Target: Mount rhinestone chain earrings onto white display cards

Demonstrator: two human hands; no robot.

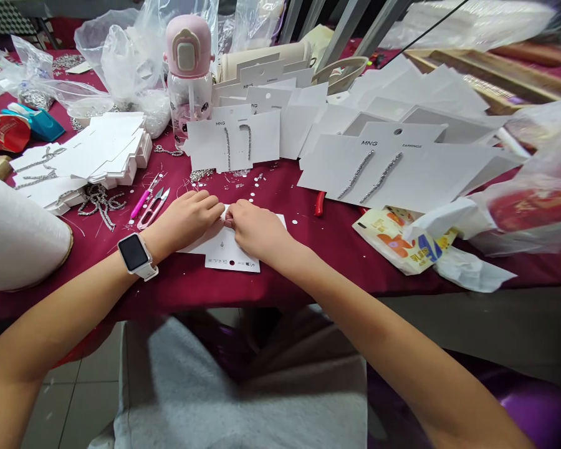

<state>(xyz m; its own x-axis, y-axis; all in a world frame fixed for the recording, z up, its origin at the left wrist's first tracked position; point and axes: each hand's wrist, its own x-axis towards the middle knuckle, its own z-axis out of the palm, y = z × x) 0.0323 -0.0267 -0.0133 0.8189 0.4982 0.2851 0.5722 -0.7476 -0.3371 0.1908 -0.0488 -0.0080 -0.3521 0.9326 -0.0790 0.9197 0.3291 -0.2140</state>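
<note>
A white earring card lies on the maroon cloth with its printed edge and round hole toward me. My left hand, a watch on its wrist, rests over the card's left part with curled fingers. From the other side my right hand presses down, thumb and fingers pinched together. The fingertips of both hands nearly meet at the card's middle; whatever they grip there is too small or hidden. Beside my left hand lie pink thread snips and a pink pen-like tool.
Finished cards with silver strand earrings lean at the right and behind my hands. A pink-lidded bottle stands behind. At left are a stack of white cards, silver strands and a large white roll. A snack packet lies at right.
</note>
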